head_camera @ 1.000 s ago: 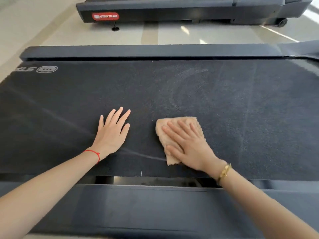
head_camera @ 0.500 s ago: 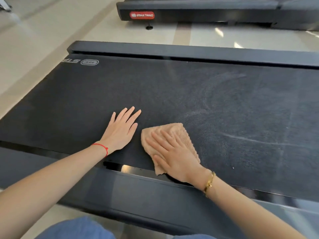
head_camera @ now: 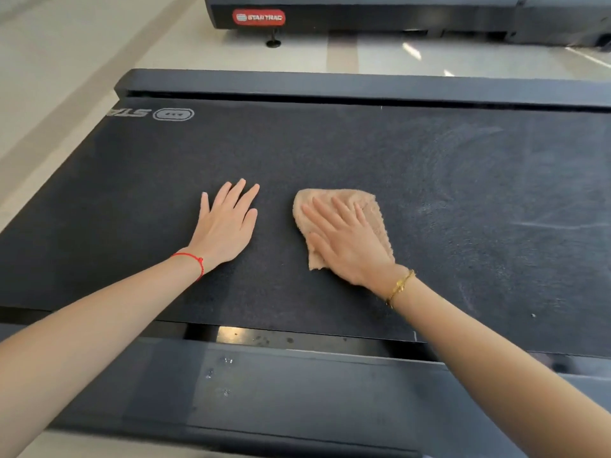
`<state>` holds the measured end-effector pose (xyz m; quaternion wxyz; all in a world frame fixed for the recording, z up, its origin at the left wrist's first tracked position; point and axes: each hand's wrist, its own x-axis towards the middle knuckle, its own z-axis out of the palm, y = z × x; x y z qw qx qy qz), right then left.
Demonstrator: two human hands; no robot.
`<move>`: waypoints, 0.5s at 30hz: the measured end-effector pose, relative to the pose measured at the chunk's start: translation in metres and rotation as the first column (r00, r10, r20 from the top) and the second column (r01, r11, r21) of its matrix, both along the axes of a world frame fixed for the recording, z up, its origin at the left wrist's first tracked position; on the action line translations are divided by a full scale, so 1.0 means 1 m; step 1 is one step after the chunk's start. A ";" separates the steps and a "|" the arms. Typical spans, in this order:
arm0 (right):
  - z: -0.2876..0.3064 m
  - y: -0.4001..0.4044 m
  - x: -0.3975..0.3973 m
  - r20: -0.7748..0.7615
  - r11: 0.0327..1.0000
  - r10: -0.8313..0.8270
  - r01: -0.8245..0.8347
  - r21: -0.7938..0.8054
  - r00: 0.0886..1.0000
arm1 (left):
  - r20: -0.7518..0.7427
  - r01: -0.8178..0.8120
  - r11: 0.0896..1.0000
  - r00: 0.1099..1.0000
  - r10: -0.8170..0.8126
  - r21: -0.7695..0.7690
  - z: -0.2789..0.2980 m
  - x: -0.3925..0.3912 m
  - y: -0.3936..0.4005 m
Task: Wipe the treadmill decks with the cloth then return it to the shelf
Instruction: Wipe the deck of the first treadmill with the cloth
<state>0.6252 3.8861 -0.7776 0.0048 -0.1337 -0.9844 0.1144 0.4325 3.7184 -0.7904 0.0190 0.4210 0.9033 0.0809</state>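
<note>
A dark treadmill deck (head_camera: pixel 363 153) fills the middle of the view, its belt showing pale wipe streaks on the right. A folded tan cloth (head_camera: pixel 375 219) lies flat on the belt. My right hand (head_camera: pixel 344 241) presses down on the cloth with fingers spread, covering most of it. My left hand (head_camera: pixel 226 226) rests flat on the bare belt just left of the cloth, fingers apart, holding nothing. A red string circles the left wrist and a gold bracelet the right.
A grey side rail (head_camera: pixel 297 391) runs along the near edge of the deck and another rail (head_camera: pixel 363 85) along the far edge. A second treadmill (head_camera: pixel 363 14) with a red logo stands beyond on the pale floor (head_camera: pixel 66 44).
The right hand slid the cloth left and toward the near rail, then away from me, up the belt. The left hand stayed flat on the belt. The camera view shifted.
</note>
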 end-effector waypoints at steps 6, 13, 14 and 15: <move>-0.003 -0.053 0.022 -0.005 0.967 0.254 -0.253 0.034 0.967 | 0.004 0.028 1.000 1.000 -0.028 0.006 0.004 -0.029 -0.027; 0.002 -0.034 -0.046 0.002 0.997 -0.079 0.079 -0.019 0.997 | 0.032 -0.053 0.998 0.998 0.053 0.020 0.004 -0.049 -0.052; 0.002 -0.042 -0.049 -0.004 0.997 -0.070 0.070 -0.016 0.998 | 0.032 -0.053 0.998 0.998 0.052 0.032 0.002 -0.049 -0.053; 0.002 -0.051 -0.048 -0.007 0.999 -0.036 0.036 -0.013 0.999 | 0.026 -0.052 0.998 0.998 0.051 0.044 0.001 -0.048 -0.053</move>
